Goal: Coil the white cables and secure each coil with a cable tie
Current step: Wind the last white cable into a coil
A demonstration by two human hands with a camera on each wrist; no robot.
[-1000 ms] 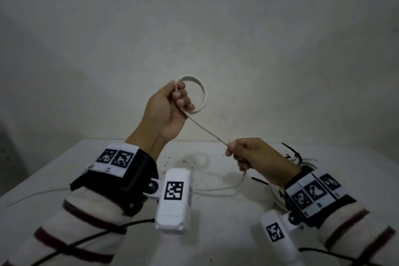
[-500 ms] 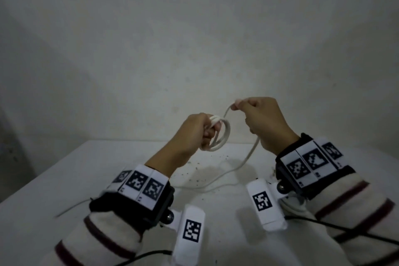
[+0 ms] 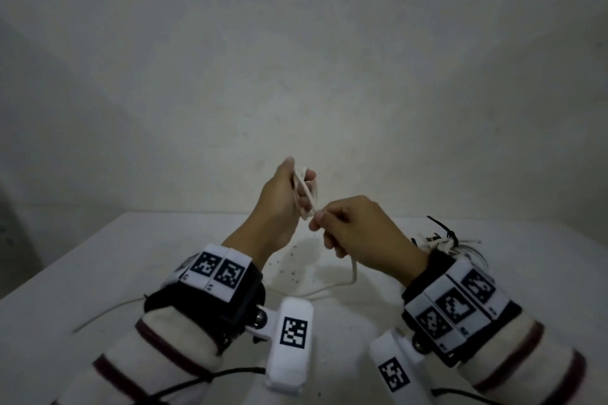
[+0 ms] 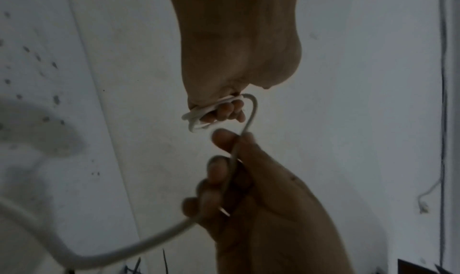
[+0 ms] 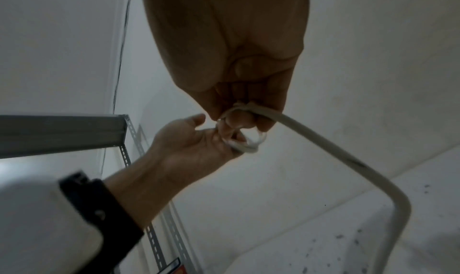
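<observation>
My left hand [image 3: 300, 188] is raised above the table and grips a small coil [image 3: 307, 196] of white cable between thumb and fingers. Just below and to the right, my right hand [image 3: 320, 219] pinches the same cable where it leaves the coil. In the left wrist view the coil [image 4: 199, 113] shows under my left fingers, and the cable [image 4: 251, 113] curves down into my right fist. From there the free length [image 3: 353, 271] hangs to the table and trails off to the left. In the right wrist view the cable [image 5: 323, 148] runs out to the lower right.
On the white table [image 3: 98, 273], behind my right wrist, lies a bundle of coiled white cables with black cable ties [image 3: 442, 238]. Dark specks dot the table's middle. A plain wall stands close behind. A metal shelf rail [image 5: 62, 132] appears in the right wrist view.
My right hand has come down from above the coil to just below it, still pinching the cable. My left hand has risen a little with the coil.
</observation>
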